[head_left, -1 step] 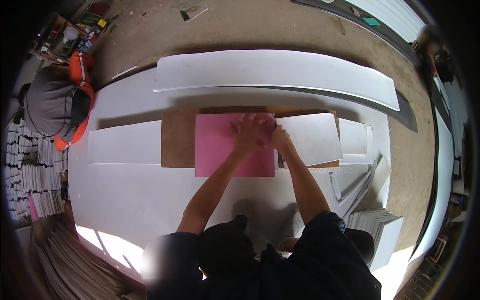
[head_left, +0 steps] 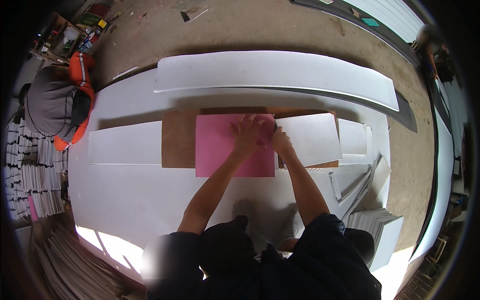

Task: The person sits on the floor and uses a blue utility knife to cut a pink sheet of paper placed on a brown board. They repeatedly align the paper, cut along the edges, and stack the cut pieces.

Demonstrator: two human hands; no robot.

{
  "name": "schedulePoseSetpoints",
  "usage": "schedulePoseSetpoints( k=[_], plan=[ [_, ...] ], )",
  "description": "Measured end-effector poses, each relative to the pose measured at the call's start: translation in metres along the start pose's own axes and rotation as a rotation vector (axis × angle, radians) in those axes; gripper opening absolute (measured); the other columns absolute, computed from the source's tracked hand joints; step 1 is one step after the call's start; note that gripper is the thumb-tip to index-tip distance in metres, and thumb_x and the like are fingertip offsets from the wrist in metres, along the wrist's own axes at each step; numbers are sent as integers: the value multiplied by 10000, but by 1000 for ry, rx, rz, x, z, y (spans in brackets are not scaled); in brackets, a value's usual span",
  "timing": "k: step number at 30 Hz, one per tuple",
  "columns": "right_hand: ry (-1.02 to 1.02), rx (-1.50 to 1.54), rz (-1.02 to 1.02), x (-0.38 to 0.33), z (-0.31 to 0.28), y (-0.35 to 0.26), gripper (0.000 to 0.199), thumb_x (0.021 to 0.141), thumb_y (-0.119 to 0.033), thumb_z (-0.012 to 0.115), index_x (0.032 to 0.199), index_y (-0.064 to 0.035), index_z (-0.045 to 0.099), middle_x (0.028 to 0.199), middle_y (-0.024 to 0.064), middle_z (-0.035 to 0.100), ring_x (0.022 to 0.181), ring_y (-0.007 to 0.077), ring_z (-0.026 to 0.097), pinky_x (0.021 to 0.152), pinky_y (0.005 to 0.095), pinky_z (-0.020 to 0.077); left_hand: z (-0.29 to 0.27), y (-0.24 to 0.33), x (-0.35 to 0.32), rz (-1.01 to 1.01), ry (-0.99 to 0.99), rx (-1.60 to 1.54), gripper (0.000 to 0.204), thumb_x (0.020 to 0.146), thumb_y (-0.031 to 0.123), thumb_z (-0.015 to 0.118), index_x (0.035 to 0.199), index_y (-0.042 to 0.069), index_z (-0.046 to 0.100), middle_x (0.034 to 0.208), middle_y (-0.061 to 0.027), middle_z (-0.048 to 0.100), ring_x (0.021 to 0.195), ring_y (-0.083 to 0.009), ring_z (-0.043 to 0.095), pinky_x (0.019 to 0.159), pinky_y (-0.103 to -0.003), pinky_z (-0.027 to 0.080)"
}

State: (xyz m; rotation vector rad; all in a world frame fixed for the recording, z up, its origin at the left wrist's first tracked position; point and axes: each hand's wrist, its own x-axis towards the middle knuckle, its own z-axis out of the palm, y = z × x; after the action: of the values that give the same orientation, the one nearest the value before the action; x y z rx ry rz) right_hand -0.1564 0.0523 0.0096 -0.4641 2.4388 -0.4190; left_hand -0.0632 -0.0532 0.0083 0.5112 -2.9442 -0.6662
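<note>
A pink rectangular sheet (head_left: pixel 215 155) lies flat on a brown board (head_left: pixel 178 140). My left hand (head_left: pixel 247 134) is spread open on the pink sheet, fingers apart and pressing it. At the sheet's right edge my right hand (head_left: pixel 281 141) is closed around a slim, dark-tipped tool (head_left: pixel 275 128), mostly hidden by the fingers. A small bit of blue shows by that wrist. Just right of this hand, a white rectangular board (head_left: pixel 312 135) rests slightly askew over the brown board.
A long white panel (head_left: pixel 275 72) lies across the far side of the white work surface (head_left: pixel 130 195). White strips and offcuts (head_left: pixel 352 187) sit at the right, above a stack of white boards (head_left: pixel 382 237). A grey-and-orange garment (head_left: pixel 55 100) is at the far left.
</note>
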Motion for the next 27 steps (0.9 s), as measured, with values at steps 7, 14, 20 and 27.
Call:
schedulePoseSetpoints(
  k=[7, 14, 20, 27],
  plan=[
    [193, 180, -49, -33, -11, 37, 238, 879, -191, 388, 1019, 2, 396, 888, 263, 579, 869, 416, 559, 685, 464, 459, 7, -3, -11, 70, 162, 1, 726, 592, 241, 733, 1215, 149, 371, 1282, -86, 260, 1226, -340, 179, 911, -645, 182],
    [656, -98, 259, 5, -72, 169, 285, 802, -199, 524, 993, 5, 467, 1145, 209, 358, 1050, 352, 406, 737, 415, 492, 39, 58, -27, -22, -69, -505, 621, 713, 227, 650, 1222, 35, 348, 1199, -185, 343, 1142, -316, 339, 939, -436, 301],
    [250, -117, 298, 6, -74, 218, 465, 779, -325, 548, 1102, 0, 473, 1145, 209, 456, 1076, 340, 431, 870, 447, 391, 80, 98, -30, -246, -186, -314, 922, 732, 394, 616, 1337, -17, 54, 1328, -331, 102, 1244, -435, 180, 992, -466, 240],
    [-166, 1, 185, -26, -123, 215, 316, 696, -264, 636, 770, 37, 575, 662, 139, 597, 566, 220, 588, 582, 352, 465, 87, 115, -7, -544, -311, -241, 1010, 656, 481, 615, 1348, 22, 40, 1349, -327, -9, 1231, -463, 153, 970, -568, 158]
  ],
)
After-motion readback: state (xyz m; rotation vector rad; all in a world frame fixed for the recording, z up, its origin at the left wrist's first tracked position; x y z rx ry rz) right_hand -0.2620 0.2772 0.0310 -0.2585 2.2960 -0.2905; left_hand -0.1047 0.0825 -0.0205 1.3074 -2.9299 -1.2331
